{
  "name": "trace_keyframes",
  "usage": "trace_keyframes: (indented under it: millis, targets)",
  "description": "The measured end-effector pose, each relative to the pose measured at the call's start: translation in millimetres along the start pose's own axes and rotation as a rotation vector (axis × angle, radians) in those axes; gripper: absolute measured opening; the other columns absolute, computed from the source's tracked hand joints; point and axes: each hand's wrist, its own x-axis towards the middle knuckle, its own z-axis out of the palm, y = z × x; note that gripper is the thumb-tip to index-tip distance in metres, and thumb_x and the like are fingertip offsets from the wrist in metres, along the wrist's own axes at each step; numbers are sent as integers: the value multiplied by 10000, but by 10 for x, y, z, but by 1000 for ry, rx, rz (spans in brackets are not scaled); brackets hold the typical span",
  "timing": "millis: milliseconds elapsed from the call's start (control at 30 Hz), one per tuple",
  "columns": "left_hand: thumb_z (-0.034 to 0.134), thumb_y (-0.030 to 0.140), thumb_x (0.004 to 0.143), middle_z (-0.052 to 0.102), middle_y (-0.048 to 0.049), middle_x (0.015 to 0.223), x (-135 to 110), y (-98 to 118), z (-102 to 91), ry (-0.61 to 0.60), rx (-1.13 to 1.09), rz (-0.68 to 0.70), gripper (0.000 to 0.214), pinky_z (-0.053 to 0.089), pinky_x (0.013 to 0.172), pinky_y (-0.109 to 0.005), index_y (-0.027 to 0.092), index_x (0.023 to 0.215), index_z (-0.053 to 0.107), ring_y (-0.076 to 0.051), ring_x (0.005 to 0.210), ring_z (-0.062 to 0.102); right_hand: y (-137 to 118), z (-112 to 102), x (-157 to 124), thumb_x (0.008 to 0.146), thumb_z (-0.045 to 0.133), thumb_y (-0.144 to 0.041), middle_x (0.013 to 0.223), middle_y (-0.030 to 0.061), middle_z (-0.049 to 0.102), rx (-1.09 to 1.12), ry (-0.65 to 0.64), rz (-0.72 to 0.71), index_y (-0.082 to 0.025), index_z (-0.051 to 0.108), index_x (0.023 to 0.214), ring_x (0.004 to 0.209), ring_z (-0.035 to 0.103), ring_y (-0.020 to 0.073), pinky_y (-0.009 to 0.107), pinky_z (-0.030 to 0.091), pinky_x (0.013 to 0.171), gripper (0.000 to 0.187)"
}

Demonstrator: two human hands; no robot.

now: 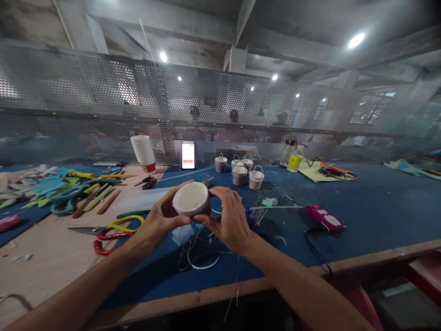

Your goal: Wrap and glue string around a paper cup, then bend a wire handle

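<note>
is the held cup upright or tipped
Tipped toward the camera: the held cup shows its pale inside through its wide mouth.

A round cup [191,199], cream inside and greyish outside, is held above the worktop [375,207] between left fingers [179,221] and right fingers [222,192], open mouth tilted into view.

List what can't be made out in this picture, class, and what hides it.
All in the head view:
Cup: underside turned away; left hand and right hand cover parts of its sides.
Phone: screen too small, washed out.
Bottle: label print too small.
Red seat: cut off by right edge.
</note>
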Motion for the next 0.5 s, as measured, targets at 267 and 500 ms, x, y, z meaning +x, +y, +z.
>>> trace_keyframes:
  millis: [267,500]
  targets:
    - [887,338,651,606,-107,1411,-29,14,-36,-140,-165,-160,899,507,1000,-376,269,1453,487,-359,1305,537,-81,-142,38,957,635,-307,1317,109,551,-39,-16,-105,-248,516,1286,1246,534,227,413,459,1030,354]
    - [823,322,730,623,-108,1380,-46,-15,-54,-214,-240,-171,772,548,922,-350,280,1434,509,-334,1224,603,-78,-137,36,958,637,-336,1262,82,616,-19,-19,-114,-238,545,1223,1195,567,202,396,459,1007,297]
